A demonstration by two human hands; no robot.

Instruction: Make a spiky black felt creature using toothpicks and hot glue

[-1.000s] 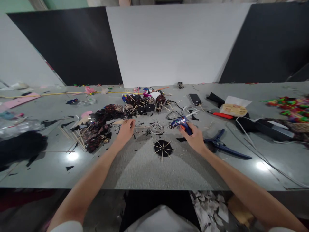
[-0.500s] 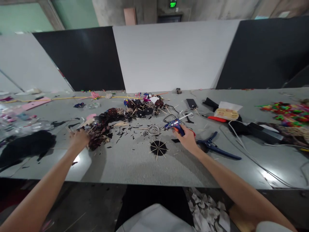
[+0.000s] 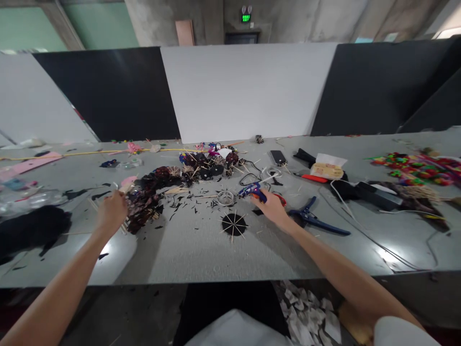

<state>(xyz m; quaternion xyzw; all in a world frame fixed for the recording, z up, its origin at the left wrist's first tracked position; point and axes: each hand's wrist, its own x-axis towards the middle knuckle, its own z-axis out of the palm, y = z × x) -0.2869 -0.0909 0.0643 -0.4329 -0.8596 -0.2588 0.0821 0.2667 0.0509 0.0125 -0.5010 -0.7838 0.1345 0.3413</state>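
Note:
My right hand [image 3: 272, 209] is wrapped round the orange handle of a blue glue gun [image 3: 248, 190], whose nozzle points left over the table. Just in front of it lies a black disc [image 3: 234, 224] with thin wooden sticks spread across it like spokes. A clear ring, perhaps a roll of tape [image 3: 225, 198], sits behind the disc. At the left, my left hand [image 3: 112, 211] has its fingers drawn together beside a dark, crinkled heap [image 3: 142, 206] and some pale sticks. What those fingers hold is hidden.
Blue-handled cutters [image 3: 317, 221] lie right of my right hand, near an orange-handled tool [image 3: 314, 178] and a phone [image 3: 278, 157]. Cables [image 3: 360, 230] cross the right side. Dark stick-studded balls [image 3: 205, 168] stand behind; black fabric [image 3: 34, 228] lies far left. Black scraps litter the middle.
The camera view has shifted slightly. My left hand has lifted a little at the heap, its fingers now pointing more upward. My right hand keeps the glue gun in nearly the same place.

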